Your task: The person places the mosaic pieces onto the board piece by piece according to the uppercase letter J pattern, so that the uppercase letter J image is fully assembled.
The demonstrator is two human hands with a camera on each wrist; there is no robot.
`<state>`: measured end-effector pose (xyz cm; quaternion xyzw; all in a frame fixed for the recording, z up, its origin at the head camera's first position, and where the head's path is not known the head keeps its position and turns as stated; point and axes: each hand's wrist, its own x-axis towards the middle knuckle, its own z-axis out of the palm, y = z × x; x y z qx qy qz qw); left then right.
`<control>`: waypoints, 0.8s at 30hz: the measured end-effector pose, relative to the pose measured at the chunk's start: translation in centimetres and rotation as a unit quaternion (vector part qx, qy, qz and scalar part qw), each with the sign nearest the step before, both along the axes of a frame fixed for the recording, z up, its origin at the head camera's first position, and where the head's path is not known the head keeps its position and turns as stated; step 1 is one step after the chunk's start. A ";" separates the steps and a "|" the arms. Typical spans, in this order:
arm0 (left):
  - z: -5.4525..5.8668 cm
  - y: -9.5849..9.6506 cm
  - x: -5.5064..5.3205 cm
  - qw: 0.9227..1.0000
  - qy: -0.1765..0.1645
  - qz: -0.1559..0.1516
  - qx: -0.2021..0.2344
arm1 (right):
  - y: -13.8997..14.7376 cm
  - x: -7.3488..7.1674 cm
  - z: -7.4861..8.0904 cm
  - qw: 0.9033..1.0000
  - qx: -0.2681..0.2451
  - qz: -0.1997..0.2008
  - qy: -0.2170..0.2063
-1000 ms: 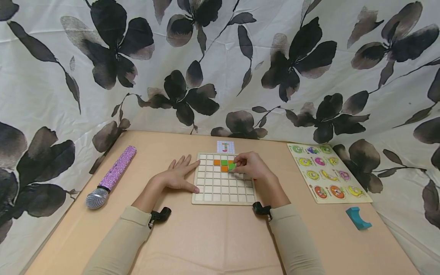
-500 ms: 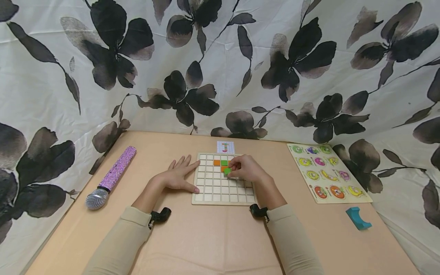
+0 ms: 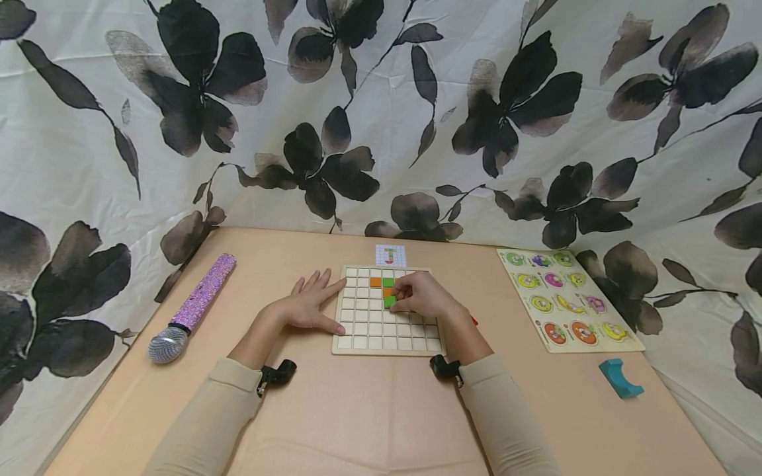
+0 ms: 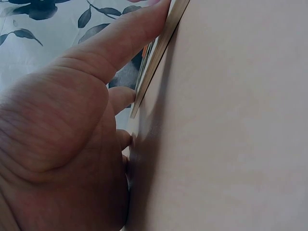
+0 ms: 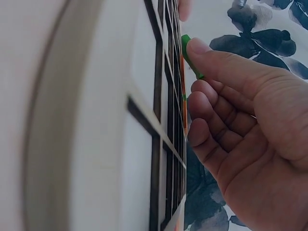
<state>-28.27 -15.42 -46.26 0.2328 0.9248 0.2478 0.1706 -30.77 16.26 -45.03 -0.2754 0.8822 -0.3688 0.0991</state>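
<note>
A pale square-grid board (image 3: 360,330) lies on the table, with an orange tile (image 3: 376,282) and a green tile (image 3: 388,282) among its white squares. Another orange tile (image 3: 387,291) sits just below that green one. My right hand (image 3: 421,296) pinches a small green square tile (image 5: 192,57) between thumb and forefinger, close over the square below the orange one; its other fingers curl inward. With fingers spread, my left hand (image 3: 306,308) rests at the board's left edge, the thumb (image 4: 139,29) on the rim.
Behind the board lies a small pattern card (image 3: 390,255). To the left is a glittery purple microphone (image 3: 199,301). A fruit picture board (image 3: 565,297) and a teal curved block (image 3: 620,378) lie right. Something red (image 3: 474,320) peeks out beside the right wrist.
My right hand has moved a little left and nearer, carrying the green tile from beside the orange tile to just below it. The left hand has stayed in place.
</note>
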 end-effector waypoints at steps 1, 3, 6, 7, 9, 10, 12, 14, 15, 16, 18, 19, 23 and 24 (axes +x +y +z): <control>-0.2 -0.1 0.0 1.000 0.003 -0.003 0.009 | 0.0 0.0 0.0 1.000 0.000 0.002 0.001; -0.2 -0.2 0.0 1.000 0.002 -0.007 0.025 | 0.0 0.0 -0.1 1.000 -0.001 0.005 0.002; -0.4 -0.3 -0.1 0.999 0.003 -0.011 0.035 | 0.0 -0.1 -0.3 1.000 0.000 0.007 -0.002; -0.4 -0.3 -0.1 0.999 0.003 -0.011 0.036 | 0.0 -0.2 -0.3 1.000 0.001 0.008 -0.004; -0.1 -0.2 0.0 1.000 0.000 -0.008 0.027 | 0.0 -0.2 -0.4 1.000 0.003 0.007 -0.006; -0.1 -0.2 0.0 1.000 0.001 -0.007 0.024 | 0.0 -0.3 -0.5 1.000 0.004 0.007 -0.006; 0.0 -0.1 0.1 1.000 0.004 -0.006 0.016 | 0.1 -0.3 -0.5 1.000 0.005 0.006 -0.006; 0.2 -0.1 0.2 1.000 0.002 -0.004 0.013 | 0.0 -0.3 -0.5 1.000 0.006 0.007 -0.005; 0.2 0.0 0.2 1.000 0.003 -0.005 0.010 | 0.0 -0.3 -0.4 1.000 0.007 0.007 -0.005; 0.2 0.0 0.2 1.000 0.005 -0.005 0.009 | 0.0 -0.3 -0.4 1.000 0.009 0.008 -0.005; 0.2 0.0 0.2 1.000 0.008 -0.005 0.005 | -0.1 -0.2 -0.4 1.000 0.011 0.006 -0.005; 0.2 0.0 0.1 1.000 0.008 -0.004 0.004 | -0.1 -0.2 -0.3 1.000 0.013 0.005 -0.005; 0.1 0.0 0.0 1.000 0.007 -0.003 -0.002 | -0.1 -0.1 -0.3 1.000 0.016 -0.001 -0.009; 0.0 0.0 -0.1 1.000 0.006 -0.001 0.001 | -0.1 -0.1 -0.3 1.000 0.016 -0.002 -0.010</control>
